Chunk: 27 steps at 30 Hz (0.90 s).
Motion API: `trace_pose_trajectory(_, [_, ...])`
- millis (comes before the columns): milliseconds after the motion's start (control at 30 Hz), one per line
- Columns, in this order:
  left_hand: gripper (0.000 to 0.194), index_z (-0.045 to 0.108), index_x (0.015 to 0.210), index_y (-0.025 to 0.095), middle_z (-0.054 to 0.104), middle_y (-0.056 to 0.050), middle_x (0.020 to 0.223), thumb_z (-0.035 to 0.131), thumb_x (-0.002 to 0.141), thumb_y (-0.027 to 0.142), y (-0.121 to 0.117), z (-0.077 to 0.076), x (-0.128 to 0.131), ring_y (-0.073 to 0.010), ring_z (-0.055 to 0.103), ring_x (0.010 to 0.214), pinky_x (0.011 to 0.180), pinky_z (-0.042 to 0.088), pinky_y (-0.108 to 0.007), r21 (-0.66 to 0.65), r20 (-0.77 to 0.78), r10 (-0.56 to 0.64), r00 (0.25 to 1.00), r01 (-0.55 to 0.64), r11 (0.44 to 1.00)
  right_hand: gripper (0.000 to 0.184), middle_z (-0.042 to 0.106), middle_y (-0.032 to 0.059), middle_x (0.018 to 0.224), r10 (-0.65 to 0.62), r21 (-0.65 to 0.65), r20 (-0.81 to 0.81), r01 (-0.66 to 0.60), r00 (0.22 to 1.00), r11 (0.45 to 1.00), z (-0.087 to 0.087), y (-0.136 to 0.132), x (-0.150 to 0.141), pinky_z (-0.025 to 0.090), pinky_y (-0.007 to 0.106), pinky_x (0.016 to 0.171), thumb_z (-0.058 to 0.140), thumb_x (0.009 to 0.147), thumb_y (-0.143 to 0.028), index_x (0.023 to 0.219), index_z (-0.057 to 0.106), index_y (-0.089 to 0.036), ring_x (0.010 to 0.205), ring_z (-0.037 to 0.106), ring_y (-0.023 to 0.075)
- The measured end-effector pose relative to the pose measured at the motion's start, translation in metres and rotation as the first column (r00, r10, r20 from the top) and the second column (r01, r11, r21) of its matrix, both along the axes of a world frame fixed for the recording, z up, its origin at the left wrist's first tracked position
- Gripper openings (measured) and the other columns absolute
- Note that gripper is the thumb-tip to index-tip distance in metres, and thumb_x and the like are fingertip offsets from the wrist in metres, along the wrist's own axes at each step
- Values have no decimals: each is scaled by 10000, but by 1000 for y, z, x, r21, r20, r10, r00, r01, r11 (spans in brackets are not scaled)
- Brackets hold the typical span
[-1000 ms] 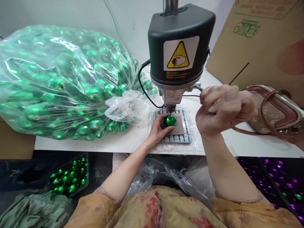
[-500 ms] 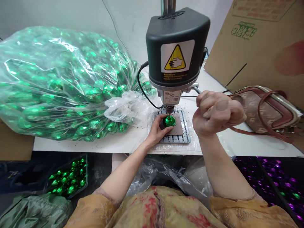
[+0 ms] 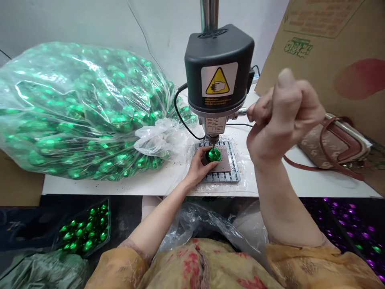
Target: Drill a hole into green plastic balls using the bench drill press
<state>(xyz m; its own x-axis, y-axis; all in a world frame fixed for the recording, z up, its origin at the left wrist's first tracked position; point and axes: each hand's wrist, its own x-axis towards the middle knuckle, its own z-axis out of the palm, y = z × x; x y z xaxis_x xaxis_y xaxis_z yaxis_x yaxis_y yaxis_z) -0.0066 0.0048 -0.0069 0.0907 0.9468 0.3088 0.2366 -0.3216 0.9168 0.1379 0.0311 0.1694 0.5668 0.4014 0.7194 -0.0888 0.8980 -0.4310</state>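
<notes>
Green ball (image 3: 215, 155) beneath drill press (image 3: 218, 64)
Left grip (image 3: 199, 167) clasps the ball; right grip (image 3: 282, 120) clenches the lever (image 3: 242, 112) right of the press.

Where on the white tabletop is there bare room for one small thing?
Free: the front-right white tabletop, between the right forearm, brown handbag strap and front edge; a speckled strip before the clear plastic bag of green balls. Crowded: around the grey slotted metal base, where the left hand holds a shiny green ball under the black drill press.
</notes>
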Motion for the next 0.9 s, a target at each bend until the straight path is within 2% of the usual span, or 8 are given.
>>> trace_pose_trajectory(167, [444,613,1176,247,661,-93,1147,782,806,427,-36,6,-1,-265,647,1095,941,538,-422,262,-126,224,966,-185,947,403,308,-94,449,26,-91,72,-20,997,996,18,0,2,255,201,443,552,902,-282,583,324,-190,404,301,1])
trace_pose_trajectory(300, [356,663,1136,303,680,-104,1188,762,820,435,-84,-12,-11,-246,679,959,774,556,-358,500,-492,27,870,258,827,393,325,-98,457,33,-75,79,-27,996,997,14,-1,2,267,197,455,557,900,-324,604,338,-187,413,317,-6])
trace_pose_trajectory(400, [329,645,1215,371,698,-95,1216,660,897,287,-113,-29,-16,-183,652,755,669,507,-321,369,-749,-134,649,577,729,403,347,-91,450,53,-69,58,-48,997,996,13,-1,2,271,217,449,576,884,-350,597,343,-190,409,338,2])
trace_pose_trajectory(467, [401,600,1292,392,685,-97,1266,633,912,269,-123,-33,-18,-176,646,726,660,498,-322,274,-782,-199,590,614,741,407,355,-89,443,63,-65,47,-60,997,996,14,-1,2,271,228,439,594,874,-359,592,350,-194,403,343,11])
trace_pose_trajectory(533, [444,582,1325,374,664,-105,1302,678,892,400,-120,-28,-20,-207,672,784,664,510,-332,292,-731,-199,653,562,774,403,354,-92,443,69,-55,45,-67,997,996,14,-1,2,274,222,440,593,876,-358,595,356,-196,401,338,8])
trace_pose_trajectory(700, [222,664,1136,251,698,-99,1094,539,956,286,-45,11,-41,-260,678,987,864,556,-408,297,-528,57,847,122,947,378,388,-91,450,105,-72,37,-102,994,992,13,-1,4,284,250,421,623,862,-364,610,390,-207,394,357,30])
trace_pose_trajectory(800, [198,678,1024,188,685,-142,1062,548,878,152,29,30,-57,-311,637,1081,1012,491,-475,55,-644,292,707,-337,940,378,402,-87,445,106,-76,23,-104,994,992,12,-2,5,263,276,404,644,848,-378,611,396,-218,384,351,51])
trace_pose_trajectory(900, [248,673,1057,118,686,-198,1091,570,831,122,90,36,-66,-372,606,1151,1035,456,-526,-1,-701,325,635,-456,890,370,410,-87,464,88,-116,50,-82,995,990,12,-4,5,294,260,435,612,869,-385,617,399,-219,410,365,48])
